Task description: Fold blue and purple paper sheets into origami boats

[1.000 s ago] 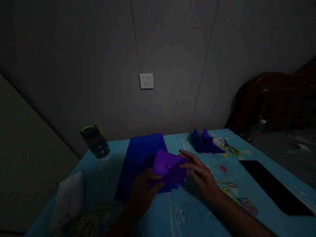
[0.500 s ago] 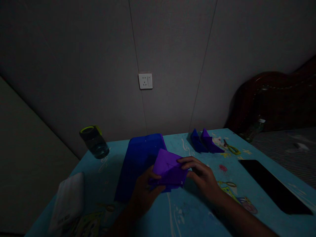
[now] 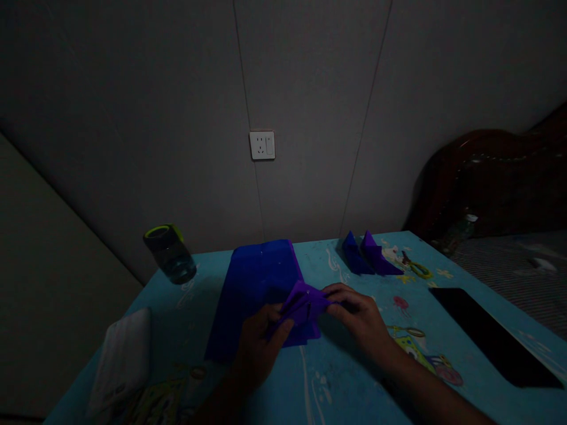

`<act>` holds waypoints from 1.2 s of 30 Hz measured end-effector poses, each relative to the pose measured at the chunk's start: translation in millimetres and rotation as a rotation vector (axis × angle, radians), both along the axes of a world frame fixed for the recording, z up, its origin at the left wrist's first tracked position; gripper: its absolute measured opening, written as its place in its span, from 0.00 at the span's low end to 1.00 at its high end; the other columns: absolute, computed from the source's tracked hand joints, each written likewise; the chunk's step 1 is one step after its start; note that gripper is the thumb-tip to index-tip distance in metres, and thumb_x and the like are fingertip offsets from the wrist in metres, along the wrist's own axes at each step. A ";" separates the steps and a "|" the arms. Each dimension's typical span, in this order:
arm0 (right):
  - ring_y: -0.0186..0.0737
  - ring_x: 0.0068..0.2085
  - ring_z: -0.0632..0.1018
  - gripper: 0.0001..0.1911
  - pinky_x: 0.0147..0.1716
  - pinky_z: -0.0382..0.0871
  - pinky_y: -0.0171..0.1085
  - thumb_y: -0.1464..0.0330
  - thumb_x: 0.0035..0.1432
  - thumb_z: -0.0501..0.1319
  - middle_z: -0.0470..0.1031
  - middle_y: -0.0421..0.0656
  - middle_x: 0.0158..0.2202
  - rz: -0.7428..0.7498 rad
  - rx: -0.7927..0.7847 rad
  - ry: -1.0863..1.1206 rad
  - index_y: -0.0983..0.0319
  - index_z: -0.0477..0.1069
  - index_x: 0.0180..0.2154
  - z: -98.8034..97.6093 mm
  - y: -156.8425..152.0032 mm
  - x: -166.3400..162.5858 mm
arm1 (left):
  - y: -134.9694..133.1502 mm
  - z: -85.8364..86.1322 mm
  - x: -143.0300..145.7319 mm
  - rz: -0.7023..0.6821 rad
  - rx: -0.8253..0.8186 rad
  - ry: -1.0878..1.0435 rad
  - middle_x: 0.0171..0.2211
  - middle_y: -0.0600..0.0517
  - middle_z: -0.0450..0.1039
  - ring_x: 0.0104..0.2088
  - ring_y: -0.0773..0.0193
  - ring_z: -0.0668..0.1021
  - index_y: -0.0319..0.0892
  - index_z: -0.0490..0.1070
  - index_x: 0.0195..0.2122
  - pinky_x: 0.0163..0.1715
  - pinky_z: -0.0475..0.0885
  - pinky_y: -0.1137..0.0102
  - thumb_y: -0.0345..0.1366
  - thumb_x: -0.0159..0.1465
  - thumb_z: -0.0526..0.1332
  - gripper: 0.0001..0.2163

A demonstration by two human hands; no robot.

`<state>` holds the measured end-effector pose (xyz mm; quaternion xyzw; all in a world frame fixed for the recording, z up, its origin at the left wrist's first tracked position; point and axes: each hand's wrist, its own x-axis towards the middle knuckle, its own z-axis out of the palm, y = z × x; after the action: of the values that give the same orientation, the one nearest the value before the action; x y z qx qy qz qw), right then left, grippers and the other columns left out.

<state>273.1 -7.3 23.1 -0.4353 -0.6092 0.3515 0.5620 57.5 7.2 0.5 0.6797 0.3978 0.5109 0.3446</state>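
A folded piece of purple paper (image 3: 305,303) is held between both hands above the table's middle. My left hand (image 3: 261,342) pinches its left side, thumb on the near face. My right hand (image 3: 354,310) grips its right corner between thumb and fingers. Creased layers show in the paper, and its exact shape is partly covered by the fingers. Beneath and behind it lies a stack of dark blue sheets (image 3: 254,283) with a purple edge along the right. Toward the back right stand a blue folded paper boat (image 3: 354,257) and a purple folded paper boat (image 3: 376,257).
A dark bottle with a yellow-green rim (image 3: 170,254) stands at the back left. A pale, flat rectangular object (image 3: 121,360) lies front left. Yellow-handled scissors (image 3: 419,268) are near the boats. A black flat slab (image 3: 491,333) lies along the right of the blue patterned tablecloth (image 3: 336,378).
The purple paper has gone from a flat, broad panel facing me to a narrower, tilted form with open folds. My right hand has shifted slightly, still on its right corner.
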 end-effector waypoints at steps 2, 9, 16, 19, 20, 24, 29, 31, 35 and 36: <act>0.40 0.34 0.77 0.09 0.35 0.70 0.38 0.60 0.55 0.68 0.77 0.43 0.30 -0.014 -0.032 0.014 0.58 0.80 0.29 -1.6 1.3 0.0 | -1.4 -0.5 2.4 -0.024 -0.001 -0.026 0.31 0.51 0.81 0.31 0.62 0.82 0.43 0.70 0.26 0.33 0.74 0.71 0.34 0.59 0.63 0.06; 0.35 0.27 0.72 0.21 0.27 0.67 0.35 0.61 0.49 0.71 0.70 0.36 0.25 -0.120 -0.141 0.145 0.59 0.76 0.46 -5.0 0.4 -3.4 | -1.9 -7.2 7.0 -0.152 -0.219 -0.141 0.37 0.50 0.80 0.33 0.62 0.83 0.44 0.60 0.61 0.37 0.78 0.67 0.38 0.64 0.60 0.23; 0.34 0.24 0.71 0.22 0.24 0.67 0.33 0.60 0.49 0.71 0.69 0.35 0.22 -0.149 -0.131 0.155 0.59 0.71 0.45 -2.6 -1.3 -11.3 | -1.7 3.6 6.4 -0.250 -0.104 0.133 0.51 0.46 0.74 0.47 0.58 0.78 0.50 0.69 0.58 0.43 0.76 0.68 0.37 0.68 0.53 0.18; 0.37 0.29 0.76 0.28 0.30 0.71 0.35 0.56 0.49 0.70 0.74 0.39 0.28 -0.043 -0.138 0.232 0.58 0.69 0.50 -5.8 -2.4 -15.1 | -2.7 6.1 9.3 -0.168 -0.186 0.034 0.47 0.46 0.76 0.39 0.61 0.79 0.46 0.66 0.60 0.40 0.76 0.68 0.39 0.69 0.51 0.20; 0.38 0.31 0.77 0.29 0.32 0.72 0.36 0.54 0.50 0.69 0.76 0.40 0.31 0.016 -0.143 0.253 0.58 0.68 0.51 -7.5 -3.2 -17.2 | -3.2 6.1 10.5 -0.145 -0.225 -0.009 0.46 0.46 0.77 0.37 0.62 0.79 0.45 0.64 0.62 0.39 0.76 0.68 0.39 0.69 0.51 0.21; 0.40 0.33 0.78 0.20 0.36 0.73 0.39 0.53 0.55 0.65 0.78 0.42 0.32 0.213 -0.174 0.226 0.60 0.72 0.43 -16.1 -8.5 -27.6 | -7.5 5.2 14.4 -0.170 -0.308 -0.100 0.58 0.46 0.70 0.47 0.59 0.78 0.45 0.60 0.64 0.47 0.74 0.67 0.41 0.68 0.52 0.23; 0.44 0.41 0.78 0.14 0.45 0.72 0.42 0.58 0.60 0.62 0.79 0.44 0.40 0.123 -0.048 0.007 0.60 0.75 0.43 -24.3 -11.5 -28.7 | -10.8 4.1 15.7 -0.194 -0.100 0.086 0.60 0.46 0.66 0.60 0.55 0.68 0.49 0.60 0.64 0.60 0.64 0.61 0.38 0.67 0.55 0.23; 0.45 0.43 0.78 0.14 0.47 0.71 0.42 0.59 0.60 0.62 0.79 0.44 0.42 0.090 0.019 -0.082 0.59 0.75 0.44 -25.9 -10.4 -25.9 | -9.6 3.1 14.7 -0.152 -0.024 0.170 0.57 0.45 0.68 0.58 0.54 0.70 0.51 0.60 0.63 0.59 0.65 0.59 0.37 0.65 0.59 0.25; 0.45 0.40 0.78 0.12 0.44 0.73 0.40 0.59 0.60 0.62 0.80 0.43 0.37 0.031 0.101 -0.208 0.59 0.77 0.40 -26.6 -8.5 -22.1 | -6.6 0.6 11.8 -0.109 0.018 0.227 0.57 0.47 0.68 0.57 0.54 0.71 0.54 0.63 0.62 0.58 0.66 0.59 0.36 0.63 0.61 0.25; 0.45 0.40 0.78 0.11 0.44 0.73 0.40 0.60 0.61 0.62 0.80 0.43 0.37 0.026 0.116 -0.231 0.59 0.77 0.39 -26.3 -8.5 -21.7 | -6.2 0.2 11.1 -0.113 0.019 0.223 0.58 0.47 0.68 0.58 0.54 0.71 0.54 0.62 0.62 0.58 0.66 0.59 0.36 0.63 0.61 0.25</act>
<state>251.4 -15.8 -3.3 -0.4319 -0.6947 0.2705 0.5076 68.6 1.0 0.7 0.7567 0.3900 0.4158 0.3200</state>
